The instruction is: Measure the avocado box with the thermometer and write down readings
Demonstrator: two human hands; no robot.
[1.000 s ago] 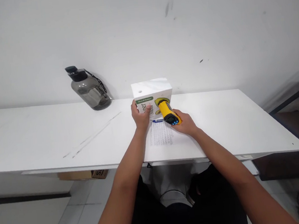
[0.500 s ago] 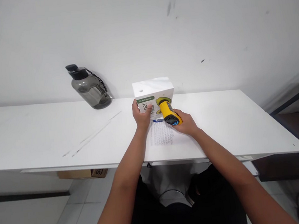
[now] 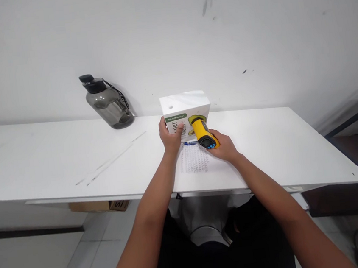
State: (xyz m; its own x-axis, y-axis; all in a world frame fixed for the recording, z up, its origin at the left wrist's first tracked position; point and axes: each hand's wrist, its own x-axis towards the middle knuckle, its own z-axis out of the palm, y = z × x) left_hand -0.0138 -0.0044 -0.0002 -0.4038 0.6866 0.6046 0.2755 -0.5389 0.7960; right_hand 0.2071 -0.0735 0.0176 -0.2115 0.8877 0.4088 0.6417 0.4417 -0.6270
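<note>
A white box (image 3: pixel 184 103) printed with "NutriMotion" and a green avocado picture stands tilted above the table, near the wall. My left hand (image 3: pixel 171 137) grips its left side, thumb on the front face and fingers behind. Wrapped round the handle of a yellow-and-black infrared thermometer (image 3: pixel 203 134) is my right hand (image 3: pixel 225 145). The thermometer's front end points at the avocado picture, close to the box; whether it touches cannot be made out. Its small screen and blue buttons face me. Just below the box lies a blue pen (image 3: pixel 190 143), above a sheet with rows of handwriting (image 3: pixel 194 160).
A grey see-through bottle (image 3: pixel 109 105) with a black lid and strap stands to the left by the wall. The white table (image 3: pixel 111 158) runs along that wall. Beneath it is a cardboard box (image 3: pixel 98 206). A dark metal frame (image 3: pixel 353 118) stands at the right.
</note>
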